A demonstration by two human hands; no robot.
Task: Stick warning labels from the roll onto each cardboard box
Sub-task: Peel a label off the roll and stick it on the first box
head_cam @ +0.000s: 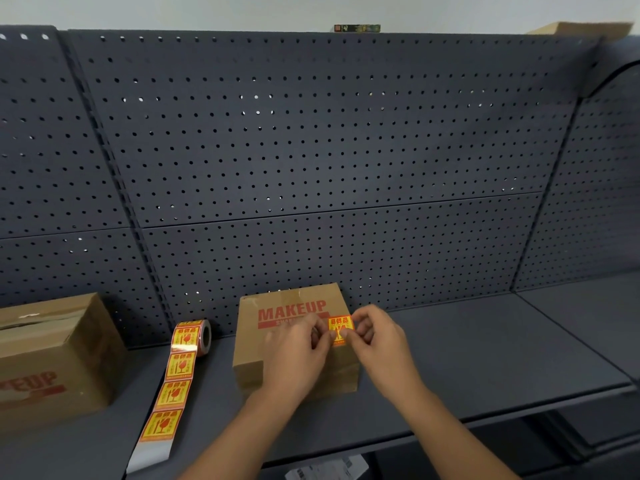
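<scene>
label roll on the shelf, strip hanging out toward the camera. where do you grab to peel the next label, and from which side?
Probably the free near end of the unrolled strip, not the label roll itself. The strip lies flat on the shelf, running from the roll toward the viewer, its bare liner tail nearest. Come from above at the near side and pinch the last label's edge. Both the left hand and right hand are busy pressing a label onto the middle box.
</scene>
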